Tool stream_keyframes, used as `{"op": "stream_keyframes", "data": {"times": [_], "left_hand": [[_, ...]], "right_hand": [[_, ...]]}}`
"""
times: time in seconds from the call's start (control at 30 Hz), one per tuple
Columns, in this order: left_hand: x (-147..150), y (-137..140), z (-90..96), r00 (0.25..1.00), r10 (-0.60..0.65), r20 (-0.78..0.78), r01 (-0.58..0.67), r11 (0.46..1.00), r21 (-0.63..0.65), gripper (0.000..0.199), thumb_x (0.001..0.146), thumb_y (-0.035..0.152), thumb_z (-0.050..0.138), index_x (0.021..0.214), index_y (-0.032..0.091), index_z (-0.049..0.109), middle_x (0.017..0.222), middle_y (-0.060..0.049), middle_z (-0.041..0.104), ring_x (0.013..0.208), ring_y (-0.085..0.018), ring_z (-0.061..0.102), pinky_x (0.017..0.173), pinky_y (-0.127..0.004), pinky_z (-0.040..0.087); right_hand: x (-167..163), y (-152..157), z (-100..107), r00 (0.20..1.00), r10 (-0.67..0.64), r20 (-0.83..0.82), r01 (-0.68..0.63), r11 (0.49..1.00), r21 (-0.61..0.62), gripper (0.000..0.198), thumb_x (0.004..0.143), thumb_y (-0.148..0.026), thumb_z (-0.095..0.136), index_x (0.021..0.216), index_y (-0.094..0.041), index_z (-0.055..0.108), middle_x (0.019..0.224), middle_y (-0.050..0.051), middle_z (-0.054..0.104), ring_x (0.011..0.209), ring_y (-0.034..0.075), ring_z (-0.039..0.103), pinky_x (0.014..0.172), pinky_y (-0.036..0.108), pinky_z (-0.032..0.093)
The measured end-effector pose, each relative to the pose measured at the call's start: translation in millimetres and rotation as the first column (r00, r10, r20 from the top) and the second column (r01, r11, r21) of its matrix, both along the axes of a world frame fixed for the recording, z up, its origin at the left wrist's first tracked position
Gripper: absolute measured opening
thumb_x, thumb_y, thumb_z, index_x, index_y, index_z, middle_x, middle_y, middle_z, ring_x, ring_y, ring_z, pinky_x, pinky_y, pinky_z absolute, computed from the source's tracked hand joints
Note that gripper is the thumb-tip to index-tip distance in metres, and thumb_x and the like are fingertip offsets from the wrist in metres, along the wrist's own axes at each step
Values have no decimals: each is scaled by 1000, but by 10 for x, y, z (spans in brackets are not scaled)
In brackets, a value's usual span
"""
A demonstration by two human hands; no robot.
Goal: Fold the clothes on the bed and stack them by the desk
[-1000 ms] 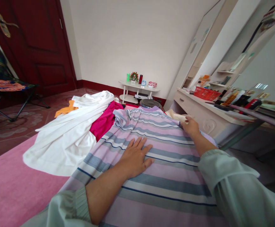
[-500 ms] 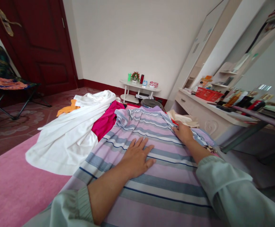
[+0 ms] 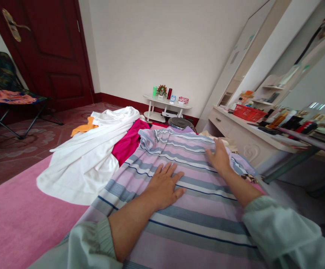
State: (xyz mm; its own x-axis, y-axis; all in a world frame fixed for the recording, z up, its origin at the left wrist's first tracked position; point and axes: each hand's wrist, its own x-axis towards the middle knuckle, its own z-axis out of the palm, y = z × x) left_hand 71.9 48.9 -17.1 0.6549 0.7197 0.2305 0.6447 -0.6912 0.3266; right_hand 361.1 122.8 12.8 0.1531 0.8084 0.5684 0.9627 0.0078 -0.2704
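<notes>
A striped garment [image 3: 184, 220] in lilac, grey and white, with thin dark blue lines, lies spread over the bed in front of me. My left hand [image 3: 165, 186] rests flat on its middle, fingers stretched out. At the garment's right edge is my right hand [image 3: 219, 158], touching the cloth, its thumb apart from the fingers. The other fingertips are partly hidden. Bunched fabric [image 3: 147, 139] shows at the far left corner of the garment. Left of it lie a white garment [image 3: 81, 168] and a magenta cloth [image 3: 127, 142].
The bed has a pink cover [image 3: 13, 213]. More clothes [image 3: 242, 164] lie beyond my right hand. A dressing table [image 3: 249, 136] with a red basket [image 3: 247, 113] and bottles stands at the right. A low white table [image 3: 165, 100] is by the wall, a folding chair [image 3: 11, 99] at far left.
My right hand has shifted slightly right, and the garment's far right edge now reaches farther out, covering the red patch there. My left hand stays flat. The view has shifted a little.
</notes>
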Motion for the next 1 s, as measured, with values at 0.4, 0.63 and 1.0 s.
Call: {"op": "stream_keyframes", "data": {"times": [0.4, 0.63, 1.0], "left_hand": [[-15, -8, 28, 1000, -11, 20, 11, 1000, 0, 57, 89, 58, 37, 139, 29, 41, 153, -6, 27, 141, -28, 20, 113, -52, 14], [-50, 1, 49, 996, -6, 91, 8, 1000, -22, 51, 86, 46, 51, 133, 27, 50, 146, -7, 40, 136, -26, 32, 112, -49, 21], [-421, 541, 440, 966, 253, 44, -257, 949, 181, 56, 78, 9, 51, 131, 27, 47, 156, -6, 10, 128, -33, 38, 95, -47, 43]], "right_hand": [[-862, -451, 6, 999, 17, 41, 0, 927, -376, 55, 90, -35, 42, 142, -20, 35, 150, 10, 33, 139, 27, 24, 109, 50, 24], [-1277, -665, -314, 1000, 6, 22, 3, 922, -388, 46, 94, -38, 33, 135, -23, 47, 148, 7, 37, 138, 26, 26, 109, 52, 21], [-1238, -673, -305, 1000, 6, -21, -13, 936, -352, 45, 92, -40, 36, 131, -23, 51, 145, 6, 41, 136, 26, 31, 109, 50, 23]]}}
